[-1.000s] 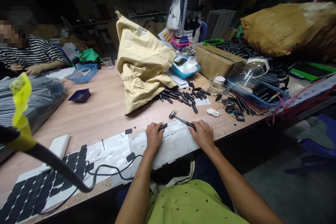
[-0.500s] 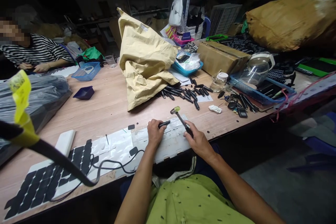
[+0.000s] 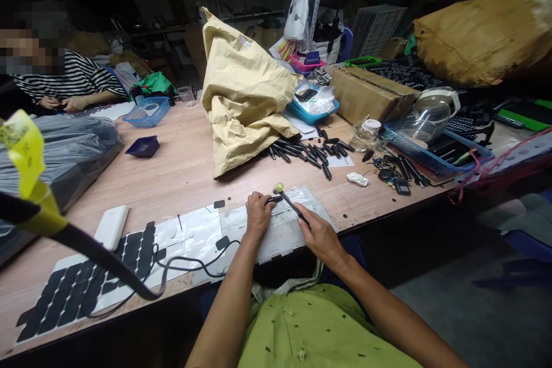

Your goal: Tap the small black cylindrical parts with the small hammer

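My left hand (image 3: 257,211) is closed around a short black pen-like piece (image 3: 273,199), whose end sticks out to the right above the white board (image 3: 282,236). In my right hand (image 3: 319,233) is a small hammer (image 3: 290,201), gripped by its dark handle. The hammer's yellowish head lies close over the black piece; whether they touch I cannot tell. Beyond my hands, several similar black pieces (image 3: 313,154) lie in a loose heap by the mouth of a beige sack (image 3: 245,109).
On the left are a sheet of black stickers (image 3: 73,290), a white block (image 3: 112,227), a looping black cable (image 3: 185,267) and a purple tray (image 3: 143,147). At right stand a blue basket (image 3: 431,152) and a cardboard box (image 3: 371,92). Another person (image 3: 81,83) sits far left.
My right hand has brought the hammer left and down, its head now over the black piece. My left hand still holds that piece. The whole view has shifted slightly.
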Action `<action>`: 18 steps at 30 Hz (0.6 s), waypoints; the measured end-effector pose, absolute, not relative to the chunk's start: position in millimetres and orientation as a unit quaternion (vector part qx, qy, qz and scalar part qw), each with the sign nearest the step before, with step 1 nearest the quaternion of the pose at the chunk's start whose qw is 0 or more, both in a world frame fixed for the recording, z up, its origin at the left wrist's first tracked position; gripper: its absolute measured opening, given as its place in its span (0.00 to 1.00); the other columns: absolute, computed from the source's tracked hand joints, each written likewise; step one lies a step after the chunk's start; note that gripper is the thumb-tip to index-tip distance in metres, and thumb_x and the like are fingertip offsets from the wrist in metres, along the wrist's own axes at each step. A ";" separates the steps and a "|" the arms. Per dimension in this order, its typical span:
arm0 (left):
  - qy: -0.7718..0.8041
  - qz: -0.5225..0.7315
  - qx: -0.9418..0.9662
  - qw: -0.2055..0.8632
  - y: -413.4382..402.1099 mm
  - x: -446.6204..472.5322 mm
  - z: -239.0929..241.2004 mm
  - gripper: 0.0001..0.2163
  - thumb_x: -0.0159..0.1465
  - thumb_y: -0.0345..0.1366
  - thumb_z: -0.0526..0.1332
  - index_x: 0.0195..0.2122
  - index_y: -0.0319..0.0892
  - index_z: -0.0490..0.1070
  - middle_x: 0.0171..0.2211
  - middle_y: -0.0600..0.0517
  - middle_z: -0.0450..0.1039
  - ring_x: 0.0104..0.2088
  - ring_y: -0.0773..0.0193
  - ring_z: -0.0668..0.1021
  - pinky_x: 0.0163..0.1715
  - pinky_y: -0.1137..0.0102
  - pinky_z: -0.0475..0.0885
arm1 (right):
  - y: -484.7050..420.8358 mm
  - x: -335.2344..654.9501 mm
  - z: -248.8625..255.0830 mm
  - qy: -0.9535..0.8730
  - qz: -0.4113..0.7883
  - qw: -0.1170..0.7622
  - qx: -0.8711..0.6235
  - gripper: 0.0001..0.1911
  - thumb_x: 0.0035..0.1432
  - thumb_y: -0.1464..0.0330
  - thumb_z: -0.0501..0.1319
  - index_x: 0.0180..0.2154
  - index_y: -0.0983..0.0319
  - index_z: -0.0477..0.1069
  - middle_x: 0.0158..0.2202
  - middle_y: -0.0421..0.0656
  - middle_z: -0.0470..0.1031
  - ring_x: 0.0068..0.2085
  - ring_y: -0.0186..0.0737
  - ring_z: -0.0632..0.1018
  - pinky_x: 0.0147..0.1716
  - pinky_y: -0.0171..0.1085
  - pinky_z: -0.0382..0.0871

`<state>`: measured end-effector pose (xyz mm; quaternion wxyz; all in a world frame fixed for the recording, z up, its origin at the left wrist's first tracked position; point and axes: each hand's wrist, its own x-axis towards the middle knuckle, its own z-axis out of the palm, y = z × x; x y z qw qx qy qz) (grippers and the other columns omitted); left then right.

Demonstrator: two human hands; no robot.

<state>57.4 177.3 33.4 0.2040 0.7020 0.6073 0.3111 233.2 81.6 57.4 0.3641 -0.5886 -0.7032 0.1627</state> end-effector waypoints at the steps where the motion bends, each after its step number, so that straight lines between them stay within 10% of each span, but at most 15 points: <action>1: 0.607 0.312 0.701 0.207 177.5 57.7 33.6 0.10 0.59 0.28 0.66 0.37 0.50 0.82 0.36 0.51 0.70 0.43 0.56 0.73 0.45 0.62 0.69 | 81.1 233.0 57.2 -0.706 0.166 0.347 -0.595 0.25 0.66 0.69 0.49 0.62 0.56 0.69 0.52 0.45 0.79 0.53 0.42 0.79 0.54 0.41 0.75; 18: 0.611 0.383 0.643 0.258 175.3 59.8 36.6 0.32 0.52 0.23 0.68 0.59 0.45 0.68 0.33 0.55 0.73 0.39 0.58 0.75 0.44 0.63 0.70 | 90.0 225.6 59.4 -0.721 0.130 0.287 -0.618 0.26 0.65 0.71 0.51 0.62 0.54 0.68 0.51 0.43 0.80 0.49 0.41 0.80 0.48 0.37 0.75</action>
